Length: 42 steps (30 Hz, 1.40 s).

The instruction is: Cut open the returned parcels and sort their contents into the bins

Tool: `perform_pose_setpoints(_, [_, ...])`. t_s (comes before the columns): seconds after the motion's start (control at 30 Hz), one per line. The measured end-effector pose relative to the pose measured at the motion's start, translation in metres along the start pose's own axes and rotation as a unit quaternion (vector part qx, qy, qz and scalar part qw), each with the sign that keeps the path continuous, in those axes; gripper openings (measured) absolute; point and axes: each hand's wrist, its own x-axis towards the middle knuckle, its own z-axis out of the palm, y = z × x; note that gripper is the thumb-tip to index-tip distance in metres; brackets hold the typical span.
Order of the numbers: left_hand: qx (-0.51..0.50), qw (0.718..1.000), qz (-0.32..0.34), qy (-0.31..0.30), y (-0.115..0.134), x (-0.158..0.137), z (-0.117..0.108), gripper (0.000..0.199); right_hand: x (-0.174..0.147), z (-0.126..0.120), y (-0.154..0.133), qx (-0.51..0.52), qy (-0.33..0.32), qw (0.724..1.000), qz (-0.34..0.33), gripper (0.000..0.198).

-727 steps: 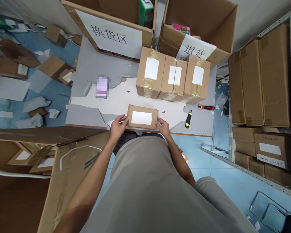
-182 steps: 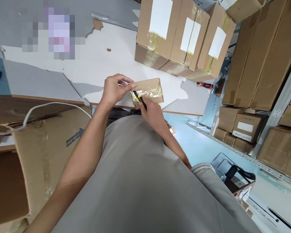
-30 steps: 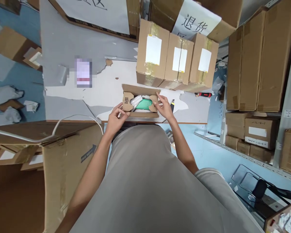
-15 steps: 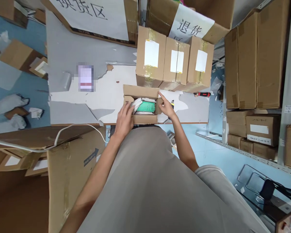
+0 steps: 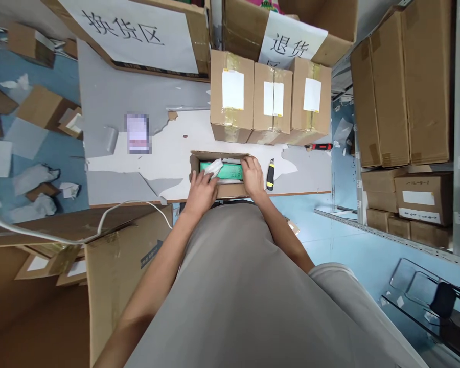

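A small cardboard box (image 5: 232,191) lies open near the table's front edge. Inside sits a green package (image 5: 232,171) with dark printing, and white wrapping (image 5: 213,167) partly covers its left end. My left hand (image 5: 202,191) is closed over the box's front left corner, its fingertips close to the wrapping. Over the right end, my right hand (image 5: 253,176) bends its fingers across the rim, beside the green package. Its fingertips are partly hidden. A black and yellow box cutter (image 5: 270,175) rests on the table just right of that hand.
Taped boxes with white labels (image 5: 232,94) stand behind the open box. Two large cartons with paper signs (image 5: 138,33) line the back. A red and black tool (image 5: 321,146) is at the right. A big open carton (image 5: 126,276) stands at lower left, with a white cable (image 5: 117,207) across it.
My right hand has moved from the right flap onto the box's right end, and its fingers have curled. The back flap no longer stands out as wide. The view has shifted slightly.
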Motion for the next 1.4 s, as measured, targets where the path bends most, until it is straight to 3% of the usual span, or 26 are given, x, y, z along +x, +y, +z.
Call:
perform_pose_setpoints(0.17, [-0.064,0.996,-0.029,0.050,-0.038,-0.005,-0.014,0.047,0.006,-0.003,0.008,0.011,-0.018,1.000,-0.019,0.064])
perform_pose_setpoints(0.27, [-0.068,0.995,-0.042,0.056,-0.045,0.006,-0.018,0.052,0.006,-0.004,0.018,0.015,-0.023,0.999,-0.024,0.079])
perform_pose_setpoints(0.37, [-0.040,0.995,-0.084,0.037,-0.034,0.026,-0.013,0.054,0.004,-0.001,0.025,0.013,-0.032,0.999,-0.023,0.089])
perform_pose_setpoints(0.53, [-0.002,0.987,-0.154,0.035,-0.001,0.058,0.008,0.052,0.004,0.005,0.023,-0.001,-0.038,0.999,-0.022,0.083])
perform_pose_setpoints(0.63, [-0.025,0.991,-0.126,0.041,0.014,0.057,0.017,0.044,0.006,0.006,0.021,0.005,-0.028,0.999,-0.023,0.078])
perform_pose_setpoints(0.73, [-0.026,0.996,-0.087,-0.003,0.021,0.044,0.019,0.044,0.006,0.007,0.020,0.013,-0.023,0.999,-0.022,0.075])
perform_pose_setpoints(0.87, [-0.013,0.990,-0.110,-0.092,0.022,0.043,0.015,0.049,0.004,0.007,0.019,0.005,-0.028,0.999,-0.026,0.071])
perform_pose_setpoints(0.97, [0.018,0.982,-0.134,-0.132,0.019,0.063,0.011,0.049,0.005,0.007,0.019,0.000,-0.028,0.999,-0.036,0.062])
perform_pose_setpoints(1.1, [0.076,0.976,-0.115,-0.169,0.019,0.093,0.006,0.061,0.007,0.006,0.018,0.008,-0.043,0.999,-0.032,0.055])
perform_pose_setpoints(1.23, [0.094,0.972,-0.104,-0.191,0.029,0.102,-0.002,0.059,0.004,0.005,0.015,-0.002,-0.046,0.998,-0.037,0.057])
perform_pose_setpoints(1.4, [0.113,0.973,-0.086,-0.183,0.042,0.091,-0.025,0.058,0.003,0.004,0.017,-0.011,-0.037,0.998,-0.040,0.056])
